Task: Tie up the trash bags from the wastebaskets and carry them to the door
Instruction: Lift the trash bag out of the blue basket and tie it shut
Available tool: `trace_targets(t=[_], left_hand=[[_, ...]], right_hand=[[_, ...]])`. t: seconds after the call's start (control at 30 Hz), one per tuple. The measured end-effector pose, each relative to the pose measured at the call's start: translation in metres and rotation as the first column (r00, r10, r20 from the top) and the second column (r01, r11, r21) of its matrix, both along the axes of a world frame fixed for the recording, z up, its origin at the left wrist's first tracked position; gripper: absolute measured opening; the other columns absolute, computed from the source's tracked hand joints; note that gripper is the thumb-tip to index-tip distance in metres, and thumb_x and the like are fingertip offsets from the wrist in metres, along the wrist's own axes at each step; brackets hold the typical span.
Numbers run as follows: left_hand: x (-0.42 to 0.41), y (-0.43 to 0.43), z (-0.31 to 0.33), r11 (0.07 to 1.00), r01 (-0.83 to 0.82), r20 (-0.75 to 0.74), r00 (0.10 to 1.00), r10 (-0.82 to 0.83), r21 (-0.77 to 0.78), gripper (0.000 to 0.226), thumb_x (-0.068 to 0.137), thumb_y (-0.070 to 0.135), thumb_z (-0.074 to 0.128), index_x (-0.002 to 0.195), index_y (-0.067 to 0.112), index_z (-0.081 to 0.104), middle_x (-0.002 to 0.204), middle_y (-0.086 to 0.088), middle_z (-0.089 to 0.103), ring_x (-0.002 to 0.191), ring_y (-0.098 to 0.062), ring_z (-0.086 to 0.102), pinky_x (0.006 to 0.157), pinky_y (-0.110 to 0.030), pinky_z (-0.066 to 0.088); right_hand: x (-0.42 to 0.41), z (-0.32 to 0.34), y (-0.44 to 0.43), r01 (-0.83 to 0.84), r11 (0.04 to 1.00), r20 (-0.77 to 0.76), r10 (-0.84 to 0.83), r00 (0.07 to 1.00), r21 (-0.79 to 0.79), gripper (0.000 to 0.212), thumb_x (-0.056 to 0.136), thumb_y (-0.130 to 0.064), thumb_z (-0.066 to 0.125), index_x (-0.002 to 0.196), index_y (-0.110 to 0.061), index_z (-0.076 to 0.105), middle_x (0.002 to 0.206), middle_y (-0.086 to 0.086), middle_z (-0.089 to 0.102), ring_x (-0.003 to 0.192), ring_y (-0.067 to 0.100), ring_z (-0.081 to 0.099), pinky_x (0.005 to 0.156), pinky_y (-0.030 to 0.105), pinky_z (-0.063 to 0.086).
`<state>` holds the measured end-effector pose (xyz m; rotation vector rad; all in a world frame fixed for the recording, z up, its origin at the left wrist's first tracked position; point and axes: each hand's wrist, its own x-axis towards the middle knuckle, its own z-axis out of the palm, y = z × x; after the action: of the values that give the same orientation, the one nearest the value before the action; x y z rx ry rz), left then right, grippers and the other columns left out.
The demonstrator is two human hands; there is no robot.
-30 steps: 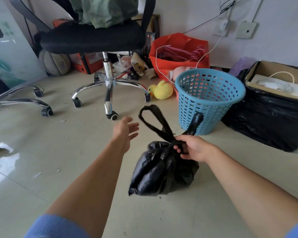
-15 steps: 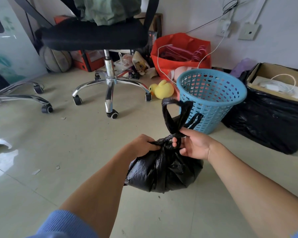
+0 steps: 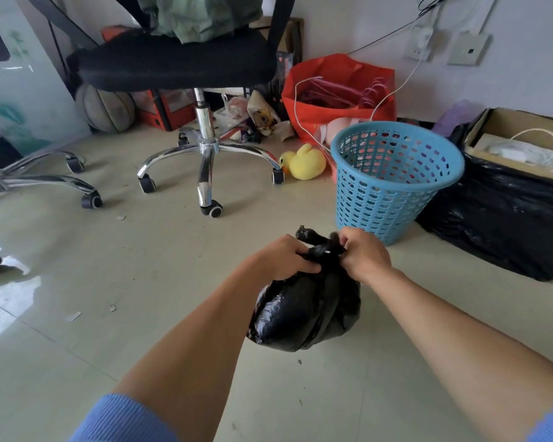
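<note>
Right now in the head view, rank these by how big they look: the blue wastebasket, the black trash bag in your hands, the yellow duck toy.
1. Blue wastebasket, largest.
2. Black trash bag, slightly smaller, though it sits nearer the camera, so the gap with the wastebasket is unsure.
3. Yellow duck toy, clearly smallest, and farthest away.

Left hand (image 3: 283, 258), right hand (image 3: 364, 255) pinch trash bag (image 3: 304, 311) neck.

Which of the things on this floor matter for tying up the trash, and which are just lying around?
Part of the job: black trash bag, blue wastebasket, left hand, right hand.

Just lying about: office chair, yellow duck toy, red bag, cardboard box.
</note>
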<state>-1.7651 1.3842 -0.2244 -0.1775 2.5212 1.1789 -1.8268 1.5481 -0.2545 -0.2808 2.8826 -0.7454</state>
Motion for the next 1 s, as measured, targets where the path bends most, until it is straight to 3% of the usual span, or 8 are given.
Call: trace_targets(t=[0.07, 0.17, 0.27, 0.37, 0.5, 0.63, 0.77, 1.0], left_hand=[[-0.001, 0.008, 0.001, 0.999, 0.040, 0.039, 0.998, -0.041, 0.021, 0.014, 0.082, 0.023, 0.072, 0.082, 0.009, 0.068, 0.072, -0.007, 0.061, 0.068, -0.018, 0.053, 0.068, -0.026, 0.045], [0.003, 0.014, -0.005, 0.994, 0.068, 0.091, 0.993, -0.075, 0.083, 0.017, 0.081, 0.019, 0.072, 0.087, 0.003, 0.071, 0.083, -0.012, 0.066, 0.079, -0.020, 0.057, 0.083, -0.034, 0.049], [0.009, 0.006, -0.023, 0.999, -0.005, 0.144, 0.990, -0.001, 0.045, 0.015, 0.082, 0.015, 0.069, 0.070, 0.008, 0.063, 0.071, -0.008, 0.056, 0.069, -0.020, 0.050, 0.068, -0.029, 0.041], [0.018, -0.009, -0.040, 0.994, -0.087, 0.202, 0.975, 0.098, -0.062, 0.016, 0.082, 0.013, 0.066, 0.073, 0.003, 0.057, 0.064, -0.006, 0.044, 0.059, -0.018, 0.040, 0.053, -0.025, 0.032], [0.020, -0.026, -0.043, 0.987, -0.153, 0.375, 0.919, 0.123, 0.053, 0.043, 0.081, 0.040, 0.069, 0.104, 0.003, 0.069, 0.090, -0.005, 0.062, 0.078, -0.020, 0.057, 0.058, -0.026, 0.049], [-0.005, -0.025, -0.045, 0.879, -0.448, 0.054, 0.894, 0.445, 0.164, 0.020, 0.087, 0.023, 0.064, 0.093, 0.004, 0.069, 0.084, -0.009, 0.063, 0.077, -0.023, 0.056, 0.065, -0.029, 0.044], [-0.024, 0.008, -0.048, 0.931, -0.316, -0.073, 0.940, 0.334, 0.184, 0.022, 0.082, 0.018, 0.072, 0.103, 0.010, 0.071, 0.094, -0.002, 0.066, 0.081, -0.017, 0.059, 0.075, -0.026, 0.045], [-0.036, 0.058, -0.070, 0.993, -0.099, 0.003, 0.995, 0.100, -0.060, 0.033, 0.075, 0.027, 0.077, 0.102, 0.011, 0.069, 0.100, -0.008, 0.065, 0.087, -0.024, 0.059, 0.073, -0.026, 0.044]], right_hand=[[0.005, -0.001, 0.004, 0.054, 0.995, -0.104, -0.045, 0.994, 0.082, 0.011, 0.088, -0.022, 0.051, 0.081, -0.017, 0.045, 0.076, 0.002, 0.051, 0.076, 0.028, 0.046, 0.065, 0.033, 0.034], [0.008, -0.013, 0.001, 0.198, 0.972, -0.084, -0.209, 0.974, -0.129, 0.010, 0.086, -0.018, 0.052, 0.083, -0.012, 0.045, 0.076, 0.005, 0.053, 0.074, 0.029, 0.049, 0.065, 0.035, 0.034], [0.001, -0.024, -0.007, 0.433, 0.714, 0.376, -0.251, 0.892, -0.550, 0.023, 0.061, -0.021, 0.066, 0.078, -0.010, 0.055, 0.086, 0.016, 0.065, 0.078, 0.029, 0.060, 0.071, 0.038, 0.049], [0.000, -0.025, -0.001, 0.565, 0.610, 0.709, -0.008, 0.705, -0.555, 0.044, 0.068, -0.017, 0.082, 0.106, -0.002, 0.066, 0.099, 0.017, 0.072, 0.074, 0.028, 0.070, 0.065, 0.036, 0.058], [-0.001, -0.030, 0.003, 0.549, 0.681, 0.665, -0.122, 0.737, -0.484, 0.048, 0.080, -0.033, 0.076, 0.117, -0.011, 0.055, 0.111, 0.008, 0.064, 0.080, 0.019, 0.068, 0.066, 0.035, 0.057], [-0.002, -0.035, 0.010, 0.670, 0.518, 0.595, -0.334, 0.731, -0.532, 0.048, 0.073, -0.028, 0.075, 0.112, -0.005, 0.058, 0.096, 0.010, 0.068, 0.079, 0.027, 0.068, 0.068, 0.035, 0.057], [-0.002, -0.035, 0.021, 0.718, 0.448, 0.650, -0.328, 0.686, -0.533, 0.038, 0.081, -0.028, 0.067, 0.106, 0.000, 0.067, 0.090, 0.013, 0.068, 0.070, 0.026, 0.062, 0.055, 0.028, 0.048], [-0.004, -0.044, 0.037, 0.721, 0.553, 0.660, -0.362, 0.659, -0.416, 0.052, 0.100, -0.048, 0.040, 0.089, -0.012, 0.075, 0.105, 0.013, 0.069, 0.092, 0.031, 0.065, 0.062, 0.030, 0.048]])
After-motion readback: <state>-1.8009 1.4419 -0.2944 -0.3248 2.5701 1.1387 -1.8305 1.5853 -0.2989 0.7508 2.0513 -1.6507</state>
